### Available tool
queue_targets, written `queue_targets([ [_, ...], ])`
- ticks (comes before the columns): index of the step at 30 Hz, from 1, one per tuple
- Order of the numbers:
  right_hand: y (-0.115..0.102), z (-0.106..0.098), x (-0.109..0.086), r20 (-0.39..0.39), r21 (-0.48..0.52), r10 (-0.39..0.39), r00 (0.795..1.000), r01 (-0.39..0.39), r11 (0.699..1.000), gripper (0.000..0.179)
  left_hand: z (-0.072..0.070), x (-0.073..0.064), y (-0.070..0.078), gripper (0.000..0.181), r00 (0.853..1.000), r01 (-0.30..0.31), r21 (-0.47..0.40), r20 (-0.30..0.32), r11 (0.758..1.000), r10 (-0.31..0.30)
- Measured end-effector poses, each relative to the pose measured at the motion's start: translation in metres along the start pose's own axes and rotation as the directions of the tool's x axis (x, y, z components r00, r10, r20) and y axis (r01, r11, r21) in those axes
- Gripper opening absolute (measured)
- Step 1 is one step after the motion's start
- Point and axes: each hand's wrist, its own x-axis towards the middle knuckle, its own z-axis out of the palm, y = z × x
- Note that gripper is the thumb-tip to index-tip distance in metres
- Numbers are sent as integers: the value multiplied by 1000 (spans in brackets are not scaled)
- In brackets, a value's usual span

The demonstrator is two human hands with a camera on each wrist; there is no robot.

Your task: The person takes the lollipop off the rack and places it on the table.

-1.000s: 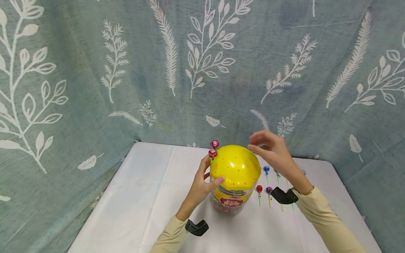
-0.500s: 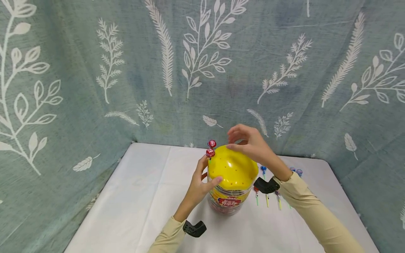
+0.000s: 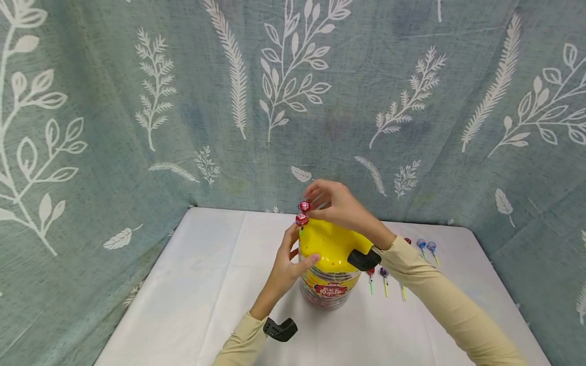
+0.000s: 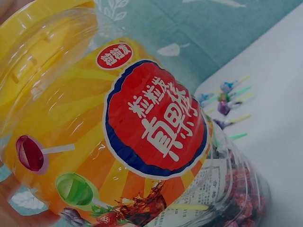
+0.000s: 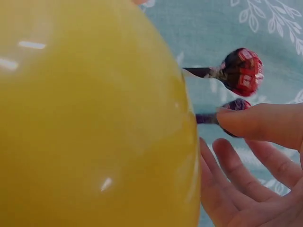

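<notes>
A clear candy jar (image 3: pixel 330 291) with a yellow lid (image 3: pixel 322 246) stands upright on the table. My left hand (image 3: pixel 286 267) holds its left side, thumb on the lid and fingers round the far side. Two red-wrapped lollipops (image 3: pixel 301 219) stick out at the lid's left edge, heads outward. My right hand (image 3: pixel 336 206) reaches over the lid to them. In the right wrist view its thumb (image 5: pixel 258 124) overlaps the lower lollipop (image 5: pixel 239 104), while the other fingers stand apart below. The upper lollipop (image 5: pixel 244 71) is free of the hand. The left wrist view shows the jar's label (image 4: pixel 156 118).
Several loose lollipops (image 3: pixel 384 273) lie on the white tabletop (image 3: pixel 220 284) right of the jar, partly hidden by my right forearm. A patterned green curtain (image 3: pixel 206 101) hangs behind and beside the table. Wrapped sweets (image 4: pixel 241 189) fill the jar's lower part.
My right hand has moved left across the lid, from its right edge to the two lollipops. My left hand keeps its hold on the jar.
</notes>
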Motion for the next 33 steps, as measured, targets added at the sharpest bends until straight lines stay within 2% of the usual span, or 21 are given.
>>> queue_targets([
  [6, -1, 7, 7, 58, -39, -43, 997, 45, 998, 27, 0, 1, 1, 77, 1000, 7, 3, 2, 1000, -7],
  [12, -2, 8, 8, 53, -45, -44, 998, 46, 998, 27, -1, 1, 0, 79, 1000, 6, 11, 4, 1000, -6],
  [15, -2, 9, 7, 40, -36, -62, 997, 63, 997, 26, -2, 5, -13, 80, 1000, 3, 17, 1, 1000, -3],
  [19, -4, 6, 6, -3, -11, -102, 995, 102, 995, 25, 0, 10, -35, 80, 1000, -2, 27, -13, 1000, 2],
  [21, -5, 4, 4, -41, 8, -114, 993, 114, 993, 27, 1, 10, -38, 79, 1000, -7, 27, -25, 1000, 8],
  [26, -8, -6, -4, -144, 58, -117, 983, 127, 990, 30, 3, 8, -40, 77, 998, -29, 28, -51, 999, 30],
  [33, -9, -18, -19, -208, 84, -97, 973, 116, 990, 27, 2, 7, -38, 76, 998, -32, 28, -51, 999, 33],
])
